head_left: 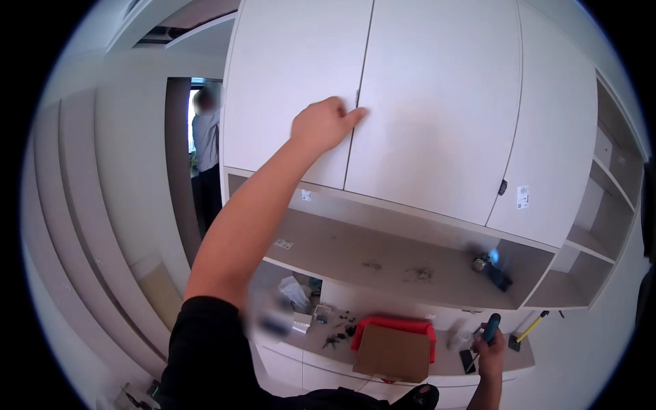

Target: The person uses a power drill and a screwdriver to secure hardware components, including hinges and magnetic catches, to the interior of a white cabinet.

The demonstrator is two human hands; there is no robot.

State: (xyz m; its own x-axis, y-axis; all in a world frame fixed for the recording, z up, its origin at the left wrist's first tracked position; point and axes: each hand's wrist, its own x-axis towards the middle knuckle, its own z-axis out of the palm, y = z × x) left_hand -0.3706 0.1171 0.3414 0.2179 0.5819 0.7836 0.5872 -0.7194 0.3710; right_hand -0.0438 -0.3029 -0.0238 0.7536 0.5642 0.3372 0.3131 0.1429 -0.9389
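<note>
My left arm reaches up to the pale wall cabinet. There my left hand is closed at the seam between two tall doors, its thumb lying on the edge of the right-hand door. The fingers curl at the edge of the left cabinet door, and their tips are partly hidden. Low on the right, my right hand is wrapped round a screwdriver with a dark teal handle pointing up. Beneath that hand, a dark phone-like slab lies on the lower counter.
On the open shelf sit a lit lamp and small dark debris. A cardboard box, a red case, loose hardware and a yellow-handled tool occupy the lower counter. A person stands beyond the doorway.
</note>
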